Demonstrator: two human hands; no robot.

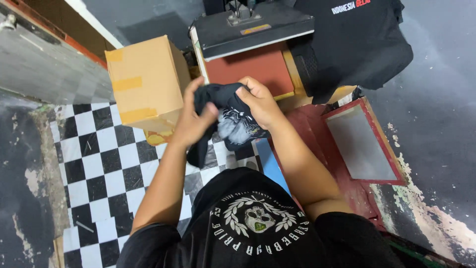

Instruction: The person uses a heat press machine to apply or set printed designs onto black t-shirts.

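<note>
Checkered black-and-white flooring (94, 168) fills the lower left of the frame, with worn grey concrete (436, 124) at the right. At the centre, both bare hands hold up a bunched black garment (233, 116) bearing a pale grey print. The left hand (191, 121) is closed around the garment's left side, fingers curled into the cloth, a dark fold hanging below the wrist. The right hand (260, 101) grips the upper right of the bundle, fingers wrapped over the top edge. Just behind the hands, at upper centre, stands a heat press (253, 25) with its dark upper plate raised over a reddish-brown lower pad (250, 67). A taped cardboard box (146, 82) sits just left of the press. Another black shirt (354, 42) lies heaped at upper right. A red-framed flat panel (362, 141) lies on the floor at right.
</note>
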